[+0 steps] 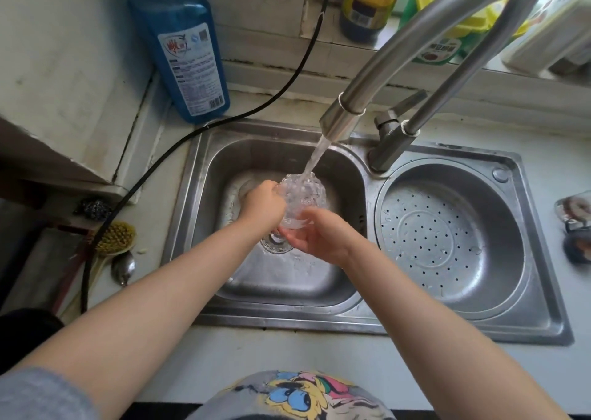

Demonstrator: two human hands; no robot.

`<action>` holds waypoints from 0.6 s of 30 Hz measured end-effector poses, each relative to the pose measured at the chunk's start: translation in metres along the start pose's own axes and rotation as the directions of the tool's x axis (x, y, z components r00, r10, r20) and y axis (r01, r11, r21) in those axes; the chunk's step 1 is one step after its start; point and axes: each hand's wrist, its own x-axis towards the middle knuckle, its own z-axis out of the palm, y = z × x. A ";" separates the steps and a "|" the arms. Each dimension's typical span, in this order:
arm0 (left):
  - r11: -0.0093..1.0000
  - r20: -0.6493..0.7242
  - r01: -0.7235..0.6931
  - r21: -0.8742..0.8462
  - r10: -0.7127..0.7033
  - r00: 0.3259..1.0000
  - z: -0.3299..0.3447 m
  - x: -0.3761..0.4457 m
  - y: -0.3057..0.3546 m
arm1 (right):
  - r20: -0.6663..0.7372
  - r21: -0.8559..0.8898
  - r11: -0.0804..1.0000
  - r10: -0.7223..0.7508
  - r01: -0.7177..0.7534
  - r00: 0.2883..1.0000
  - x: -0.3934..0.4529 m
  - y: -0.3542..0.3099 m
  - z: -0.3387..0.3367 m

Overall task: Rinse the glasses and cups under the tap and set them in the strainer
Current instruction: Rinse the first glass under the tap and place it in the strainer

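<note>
A clear glass [302,196] with a knobbly, bubbled surface sits over the left basin of a stainless-steel double sink [204,151], directly under the tap [343,120]. Water [315,157] runs from the brushed-metal spout straight into the glass's mouth and foams inside it, so the glass looks full of churning water. The left hand [263,203] has its grip curled round the glass's left side near the rim. The right hand [315,237] cups the lower end from below, fingers bent loosely round the base.

Below the hands, in the bottom of the left basin, lies the round drain [275,243]; the steel around it is wet and shiny. The right basin holds a round metal strainer [447,237], a shallow bowl pierced with small holes and beaded with droplets, with nothing standing in it.

On the pale tabletop behind the sink stands a tall blue plastic bottle [185,42] of blue liquid with a white label. A black cable [224,122] curves past it. Left of the sink lie a yellow-bristled brush [115,237], a metal spoon [123,267] and a dark scouring pad [94,208]. On the ledge behind the tap stands a yellow-labelled bottle [371,0] with dark contents.
</note>
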 end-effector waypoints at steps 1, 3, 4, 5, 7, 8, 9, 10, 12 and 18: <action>1.000 0.005 0.000 0.003 0.000 1.000 0.001 -0.001 0.000 | -0.037 -0.036 0.999 0.004 -0.005 0.999 -0.002 0.000 0.003; 0.998 0.027 -0.026 0.049 0.025 0.999 0.002 -0.003 -0.002 | -0.155 -0.183 0.983 -0.033 0.004 0.987 -0.001 0.000 0.006; 0.994 0.047 -0.055 0.095 0.051 0.998 0.000 -0.005 -0.002 | -0.206 -0.273 0.962 -0.068 0.009 0.976 0.000 -0.001 0.005; 0.981 0.068 -0.097 0.168 0.087 0.994 -0.002 -0.006 -0.001 | -0.241 -0.402 0.915 -0.128 0.021 0.962 0.001 -0.001 0.003; 0.832 0.088 -0.224 0.507 0.209 0.974 -0.008 -0.006 0.003 | -0.219 -0.733 0.678 -0.305 0.049 0.927 0.001 -0.004 -0.004; 0.679 0.116 -0.296 0.672 0.297 0.948 -0.009 -0.005 0.006 | -0.163 -0.852 0.520 -0.377 0.062 0.912 0.000 -0.005 -0.007; 0.528 0.171 -0.368 0.766 0.384 0.907 -0.010 -0.005 0.010 | -0.092 -0.933 0.353 -0.437 0.077 0.895 -0.003 -0.008 -0.007; 0.399 0.241 -0.433 0.808 0.447 0.862 -0.009 -0.004 0.014 | -0.018 -0.978 0.192 -0.475 0.083 0.880 -0.004 -0.010 -0.007; 0.237 0.332 -0.499 0.834 0.506 0.796 -0.007 -0.001 0.020 | 0.070 -0.997 -0.023 -0.511 0.068 0.857 -0.008 -0.013 -0.006; 0.551 0.200 -0.447 0.705 0.450 0.870 -0.014 -0.003 0.011 | 0.140 -0.990 -0.090 -0.663 0.108 0.735 -0.009 -0.006 -0.009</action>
